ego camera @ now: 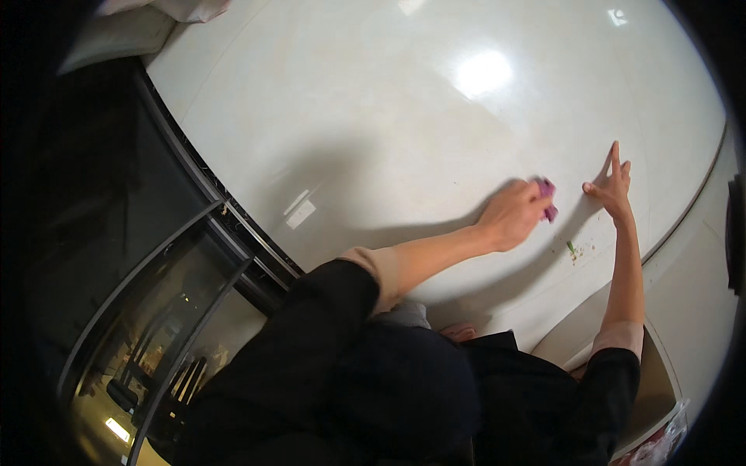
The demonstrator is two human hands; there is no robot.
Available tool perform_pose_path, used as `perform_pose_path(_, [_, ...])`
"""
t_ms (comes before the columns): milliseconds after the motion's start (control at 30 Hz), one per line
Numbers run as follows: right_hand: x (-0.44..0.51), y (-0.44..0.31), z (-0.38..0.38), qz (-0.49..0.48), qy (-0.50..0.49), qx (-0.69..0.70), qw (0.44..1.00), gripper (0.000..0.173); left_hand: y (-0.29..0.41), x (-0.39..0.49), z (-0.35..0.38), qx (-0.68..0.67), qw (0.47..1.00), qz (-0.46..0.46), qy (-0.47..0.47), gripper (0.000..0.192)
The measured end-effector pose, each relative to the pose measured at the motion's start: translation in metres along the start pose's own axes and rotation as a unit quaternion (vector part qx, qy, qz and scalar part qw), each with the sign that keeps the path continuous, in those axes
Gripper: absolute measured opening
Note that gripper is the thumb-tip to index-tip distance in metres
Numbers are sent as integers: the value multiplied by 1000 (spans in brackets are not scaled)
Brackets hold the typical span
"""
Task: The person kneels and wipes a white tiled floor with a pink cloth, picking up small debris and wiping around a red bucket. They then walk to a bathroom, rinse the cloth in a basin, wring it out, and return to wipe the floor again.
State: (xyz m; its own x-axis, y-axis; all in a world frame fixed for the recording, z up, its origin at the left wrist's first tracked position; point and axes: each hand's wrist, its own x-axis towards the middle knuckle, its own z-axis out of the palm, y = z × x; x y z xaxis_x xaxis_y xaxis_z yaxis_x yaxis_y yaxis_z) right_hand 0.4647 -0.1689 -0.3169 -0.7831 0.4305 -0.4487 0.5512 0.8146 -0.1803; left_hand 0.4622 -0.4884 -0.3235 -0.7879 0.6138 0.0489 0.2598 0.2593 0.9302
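A small purple cloth [547, 200] is bunched under the fingers of my left hand [513, 215], low over a glossy white floor [408, 145]. The hand and cloth look slightly blurred. To their right, my right hand [612, 186] is held with its fingers apart and nothing in it; whether its fingertips touch the floor I cannot tell. Below and between the hands lie small brown crumbs [574, 256] and a green scrap [570, 247]. Both forearms come out of dark sleeves with beige cuffs.
Along the left runs a dark door track [245, 224] beside framed, reflective glass panels [169, 291]. Pale furniture [693, 279] borders the floor at the right, with clear plastic [664, 437] at the lower right. Another pale furniture piece [125, 38] stands at the upper left.
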Motion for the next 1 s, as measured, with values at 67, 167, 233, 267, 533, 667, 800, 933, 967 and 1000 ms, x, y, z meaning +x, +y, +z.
perform_pose_path(67, [0,-2,-2,-1,-3,-13,1000,131,-4,-5,-23,-190,980,-23,53,28])
perform_pose_path(167, [1,1,-1,16,-12,10,1000,131,-32,-19,-120,77,954,-79,280,24])
perform_pose_path(233, [2,4,-1,18,1,-2,1000,128,-55,-48,-209,147,917,-50,369,35])
perform_pose_path(267, [2,6,-1,17,-1,-3,1000,126,-68,-68,-250,240,875,-165,386,38])
perform_pose_path(533, [3,4,-5,21,-19,-22,999,118,-117,-125,-232,456,793,-222,337,40])
perform_pose_path(667, [1,6,-18,-10,-31,45,998,111,-70,-87,-125,423,865,-152,222,52])
perform_pose_path(800, [-16,11,-41,-35,-12,67,997,95,-28,-61,-53,358,932,-37,41,53])
perform_pose_path(933, [-54,17,-77,-46,41,46,997,73,13,-5,26,207,975,68,-50,39])
perform_pose_path(967, [-66,19,-86,-45,54,39,997,74,26,12,45,185,976,68,-93,35])
perform_pose_path(1000, [-78,24,-97,-41,70,29,996,74,38,25,59,102,987,40,-116,30])
